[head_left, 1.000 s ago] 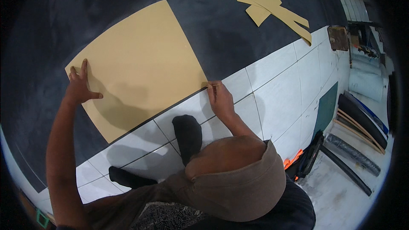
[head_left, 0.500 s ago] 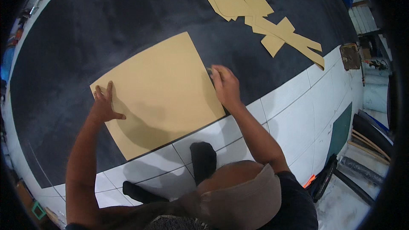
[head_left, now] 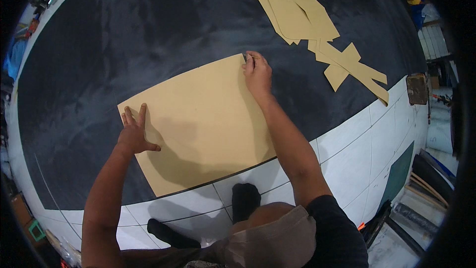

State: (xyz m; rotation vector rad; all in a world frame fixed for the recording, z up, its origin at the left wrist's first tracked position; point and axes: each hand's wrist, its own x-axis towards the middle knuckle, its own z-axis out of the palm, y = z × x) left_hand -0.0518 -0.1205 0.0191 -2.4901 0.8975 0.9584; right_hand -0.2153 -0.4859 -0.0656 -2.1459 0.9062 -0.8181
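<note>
A large tan cardboard pattern piece (head_left: 198, 119) lies flat on a wide black sheet (head_left: 74, 69) of material. My left hand (head_left: 134, 134) presses on the pattern's left part, its fingers spread and its thumb stretched out. At the pattern's far right corner my right hand (head_left: 258, 74) is closed around a slim, pen-like tool (head_left: 255, 58). Its tip is at the edge of the card; most of the tool is hidden by my fingers, so its exact kind cannot be told.
More tan card pieces (head_left: 302, 15) lie on the black sheet at the far right, with narrow strips (head_left: 347, 64) crossing nearby. A brown block (head_left: 416, 89) sits at the sheet's right corner. White floor tiles (head_left: 342, 149) run along the near side. Rolls and tubes (head_left: 416, 208) lie at the right.
My right hand has slid away from me along the pattern's right edge, up to its far corner. My left hand keeps its place on the card. The whole view has shifted a little.
</note>
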